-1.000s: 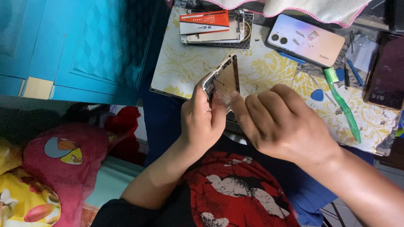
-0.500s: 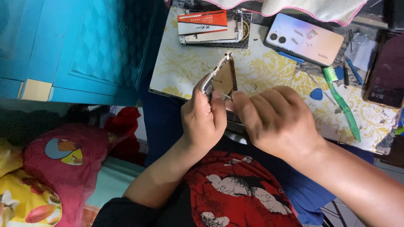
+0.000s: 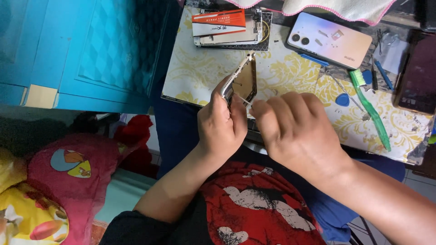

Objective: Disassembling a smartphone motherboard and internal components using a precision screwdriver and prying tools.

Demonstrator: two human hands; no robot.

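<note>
My left hand (image 3: 221, 128) grips an opened phone body (image 3: 241, 80), a thin frame with a silver edge, held tilted on its side above the near edge of the patterned work board (image 3: 290, 77). My right hand (image 3: 297, 131) is closed beside it, pinching a thin pale tool (image 3: 245, 102) whose tip touches the inner face of the phone body. Most of the tool is hidden by my fingers.
On the board lie a pale iridescent phone back (image 3: 330, 40), a green toothbrush (image 3: 370, 110), blue picks (image 3: 343, 100), a stack of phone parts under an orange-and-white box (image 3: 220, 22), and a dark phone (image 3: 420, 75) at right. A blue cabinet (image 3: 91, 50) stands left.
The phone body has turned more edge-on in my left hand and risen slightly. My right hand has shifted a little to the right, still at the phone's inner face.
</note>
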